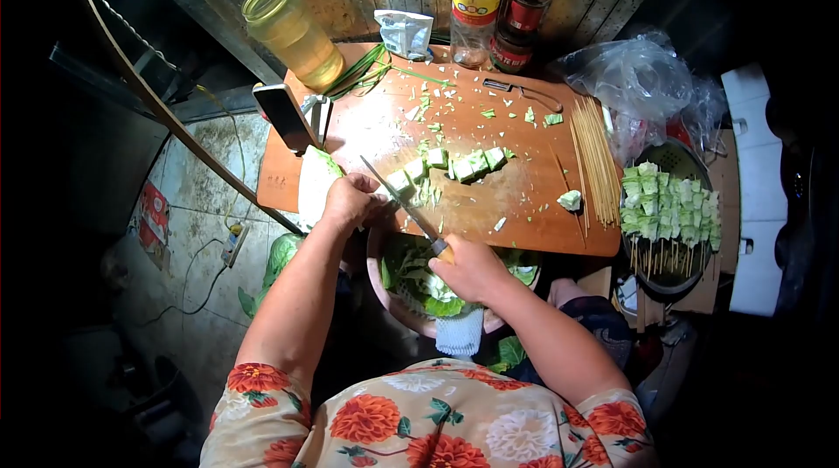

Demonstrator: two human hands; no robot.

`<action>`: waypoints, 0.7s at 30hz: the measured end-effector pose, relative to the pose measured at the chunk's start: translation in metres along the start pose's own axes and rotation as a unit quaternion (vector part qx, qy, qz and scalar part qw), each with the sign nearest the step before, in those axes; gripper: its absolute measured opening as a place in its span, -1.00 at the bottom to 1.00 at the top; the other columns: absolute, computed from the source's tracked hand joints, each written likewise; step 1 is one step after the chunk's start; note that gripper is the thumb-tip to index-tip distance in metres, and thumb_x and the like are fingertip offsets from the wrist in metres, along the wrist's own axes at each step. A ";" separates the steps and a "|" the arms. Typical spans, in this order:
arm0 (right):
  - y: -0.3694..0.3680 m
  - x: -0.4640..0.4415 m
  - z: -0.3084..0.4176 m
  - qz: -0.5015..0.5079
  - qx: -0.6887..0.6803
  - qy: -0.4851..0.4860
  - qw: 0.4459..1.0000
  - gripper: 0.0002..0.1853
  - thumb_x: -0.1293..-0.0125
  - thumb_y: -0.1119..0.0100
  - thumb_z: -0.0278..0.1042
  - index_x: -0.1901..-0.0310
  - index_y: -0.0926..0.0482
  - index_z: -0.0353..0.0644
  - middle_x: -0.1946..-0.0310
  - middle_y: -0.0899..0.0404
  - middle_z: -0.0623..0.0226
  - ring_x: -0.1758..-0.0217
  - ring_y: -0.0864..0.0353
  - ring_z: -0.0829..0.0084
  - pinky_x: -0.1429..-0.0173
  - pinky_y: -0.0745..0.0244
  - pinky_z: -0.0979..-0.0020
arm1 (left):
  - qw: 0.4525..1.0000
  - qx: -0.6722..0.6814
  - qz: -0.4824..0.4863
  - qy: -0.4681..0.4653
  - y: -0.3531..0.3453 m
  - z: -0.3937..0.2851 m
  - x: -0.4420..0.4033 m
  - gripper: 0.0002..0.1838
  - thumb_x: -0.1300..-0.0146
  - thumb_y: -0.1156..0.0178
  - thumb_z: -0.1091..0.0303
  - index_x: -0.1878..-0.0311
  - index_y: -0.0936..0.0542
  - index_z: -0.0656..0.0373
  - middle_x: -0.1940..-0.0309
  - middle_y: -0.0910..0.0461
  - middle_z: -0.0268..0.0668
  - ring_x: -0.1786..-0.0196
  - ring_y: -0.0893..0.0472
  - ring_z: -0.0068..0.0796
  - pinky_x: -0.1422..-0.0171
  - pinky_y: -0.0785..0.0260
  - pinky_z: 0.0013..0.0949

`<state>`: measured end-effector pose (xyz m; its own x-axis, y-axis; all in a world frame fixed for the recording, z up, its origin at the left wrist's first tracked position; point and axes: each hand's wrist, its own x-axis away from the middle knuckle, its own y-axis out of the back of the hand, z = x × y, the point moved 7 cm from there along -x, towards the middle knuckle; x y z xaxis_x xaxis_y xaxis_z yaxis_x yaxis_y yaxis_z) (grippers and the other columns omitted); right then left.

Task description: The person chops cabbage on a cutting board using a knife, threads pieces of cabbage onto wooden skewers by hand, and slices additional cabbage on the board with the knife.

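Note:
My right hand (470,269) is wrapped round the pale handle of a knife (406,206). The blade slants up and left across a row of cut cabbage pieces (476,165) on the wooden cutting board (533,214). Fingers bent together, my left hand (352,200) grips the end of the cabbage strip just left of the blade; its fingertips are partly hidden. Beside that hand, at the board's left edge, lies a larger pale chunk of cabbage (316,184). Small green and white scraps are scattered over the board.
Bamboo skewers (594,162) lie at the board's right, near a peeler (524,94). Skewered cabbage (669,201) rests on a dark basin to the right. A phone (284,117), a jar of yellow liquid (297,40) and a bottle (474,9) stand behind. Below is a leaf-filled basin (377,271).

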<state>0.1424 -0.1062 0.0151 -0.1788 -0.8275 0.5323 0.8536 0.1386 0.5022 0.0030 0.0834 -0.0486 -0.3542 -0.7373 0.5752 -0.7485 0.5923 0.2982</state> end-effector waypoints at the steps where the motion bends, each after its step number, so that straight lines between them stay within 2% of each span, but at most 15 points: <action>1: 0.000 0.001 0.001 0.006 0.005 0.002 1.000 -0.55 -0.22 -0.12 -0.08 0.08 -0.47 -0.36 0.19 -0.58 -0.20 0.05 -0.57 -0.13 -0.06 -0.45 0.08 | 1.000 -0.010 -0.005 -0.010 0.001 0.003 -0.003 -0.81 -0.06 -0.38 0.59 0.28 -0.55 0.30 0.44 -0.60 -0.32 0.43 -0.59 -0.52 0.37 -0.48 -0.47; 5: 0.005 0.002 0.000 0.006 0.010 0.019 1.000 -0.55 -0.22 -0.12 -0.10 0.06 -0.48 -0.37 0.18 -0.58 -0.20 0.04 -0.57 -0.13 -0.06 -0.46 0.09 | 1.000 -0.005 -0.004 -0.014 0.002 0.004 -0.004 -0.83 -0.06 -0.38 0.58 0.31 -0.56 0.29 0.44 -0.60 -0.31 0.42 -0.59 -0.53 0.36 -0.48 -0.47; 9: 0.012 -0.001 0.002 0.050 0.000 -0.006 0.999 -0.56 -0.21 -0.12 -0.13 0.05 -0.50 -0.37 0.19 -0.59 -0.20 0.05 -0.58 -0.12 -0.06 -0.46 0.11 | 0.999 -0.033 -0.003 -0.013 0.002 -0.006 0.002 -0.86 -0.14 -0.30 0.62 0.28 -0.53 0.29 0.45 -0.58 -0.32 0.42 -0.60 -0.52 0.35 -0.48 -0.48; 13: 0.015 -0.005 0.010 0.076 0.002 -0.025 0.997 -0.58 -0.20 -0.11 -0.15 0.08 -0.51 -0.38 0.21 -0.59 -0.20 0.07 -0.59 -0.10 -0.06 -0.47 0.12 | 1.000 0.009 0.002 0.005 0.000 -0.005 0.004 -0.85 -0.13 -0.30 0.63 0.27 -0.52 0.31 0.41 -0.58 -0.29 0.39 -0.61 -0.50 0.32 -0.49 -0.47; 21: -0.011 -0.030 -0.015 0.048 -0.010 -0.019 0.999 -0.56 -0.19 -0.11 -0.11 0.10 -0.50 -0.38 0.21 -0.59 -0.20 0.07 -0.57 -0.11 -0.06 -0.46 0.10 | 0.998 -0.046 -0.012 -0.028 -0.001 0.012 -0.009 -0.77 -0.14 -0.31 0.61 0.14 -0.51 0.37 0.34 -0.60 -0.26 0.33 -0.65 -0.40 0.22 -0.56 -0.42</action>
<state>0.1457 -0.0909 -0.0170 -0.1134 -0.7895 0.6031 0.8769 0.2058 0.4343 0.0002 0.0857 -0.0630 -0.3685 -0.7673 0.5248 -0.7038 0.5991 0.3818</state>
